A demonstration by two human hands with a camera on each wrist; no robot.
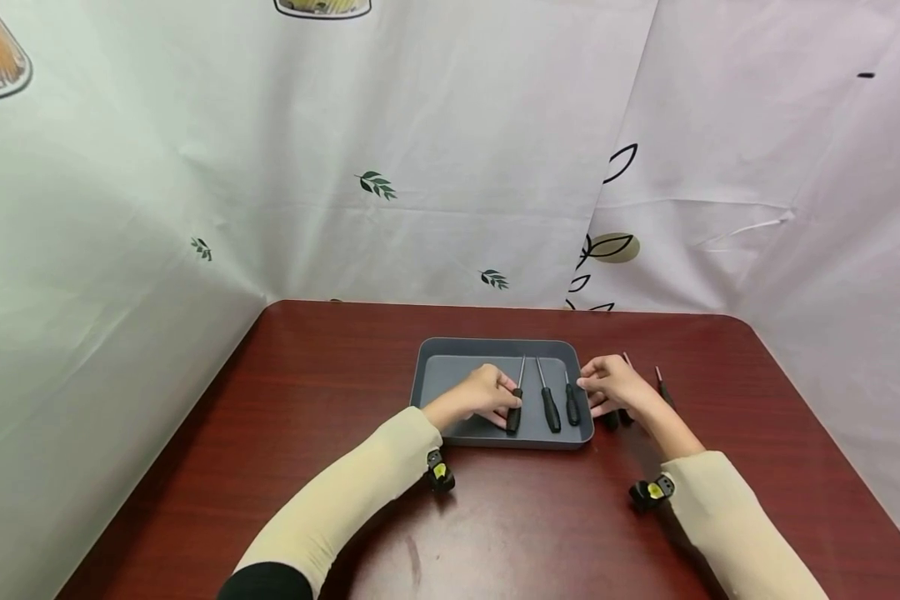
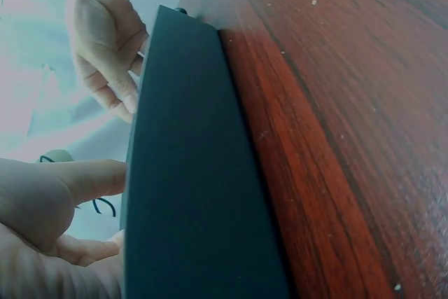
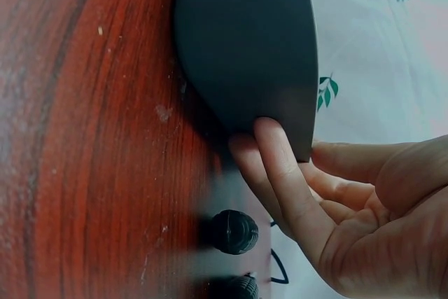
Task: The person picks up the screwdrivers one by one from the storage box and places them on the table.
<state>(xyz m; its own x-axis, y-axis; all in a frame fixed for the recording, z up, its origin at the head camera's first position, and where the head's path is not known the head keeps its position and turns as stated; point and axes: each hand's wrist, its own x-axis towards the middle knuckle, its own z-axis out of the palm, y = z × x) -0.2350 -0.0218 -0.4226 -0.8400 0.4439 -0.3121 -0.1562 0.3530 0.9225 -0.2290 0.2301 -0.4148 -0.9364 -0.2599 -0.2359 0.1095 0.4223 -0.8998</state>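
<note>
A grey rectangular tray (image 1: 465, 437) stands on the table with three black-handled screwdrivers lying in it, shafts toward the back. My left hand (image 1: 486, 393) reaches over the left part and pinches the leftmost screwdriver (image 1: 514, 419) by its handle. The middle screwdriver (image 1: 551, 412) and the shorter right one (image 1: 572, 407) lie untouched. At the tray's right end, my right hand (image 1: 612, 385) grips the wall: the right wrist view has fingertips (image 3: 273, 138) against the outer side and the thumb at the rim. In the left wrist view the tray wall hides the screwdrivers.
More screwdrivers (image 1: 662, 387) lie on the table right of the tray, partly hidden by my right hand and wrist. Two dark handle ends (image 3: 234, 232) show below the tray's corner. White printed cloth (image 1: 450, 242) hangs behind the reddish-brown table (image 1: 330, 367).
</note>
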